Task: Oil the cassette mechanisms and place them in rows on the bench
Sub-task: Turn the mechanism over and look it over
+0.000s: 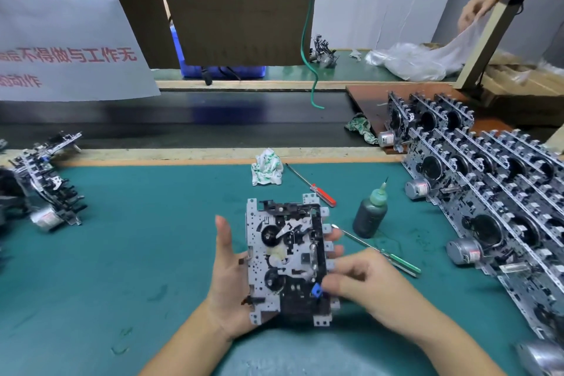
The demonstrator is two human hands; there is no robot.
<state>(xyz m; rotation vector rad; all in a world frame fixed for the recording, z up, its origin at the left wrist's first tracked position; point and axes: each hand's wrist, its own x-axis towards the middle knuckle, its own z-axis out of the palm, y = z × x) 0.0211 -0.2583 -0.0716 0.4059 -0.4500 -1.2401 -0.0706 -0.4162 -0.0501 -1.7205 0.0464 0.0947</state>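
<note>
Left hand [227, 281]: palm up, fingers wrapped under cassette mechanism [287, 259], cradling it above the bench [122, 253]. Right hand [363, 281]: fingers curled, pinching the mechanism's right edge. Beyond right hand: green-handled tool [393, 256], oil bottle [370, 213], red-handled screwdriver [314, 188]. Farther right: mechanisms in rows [494, 192].

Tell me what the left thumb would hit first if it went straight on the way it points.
Nothing close. The left hand cradles the mechanism, its thumb pointing up the frame over bare mat. Further on, the crumpled rag lies slightly right of that line; depth is hard to judge.
</note>
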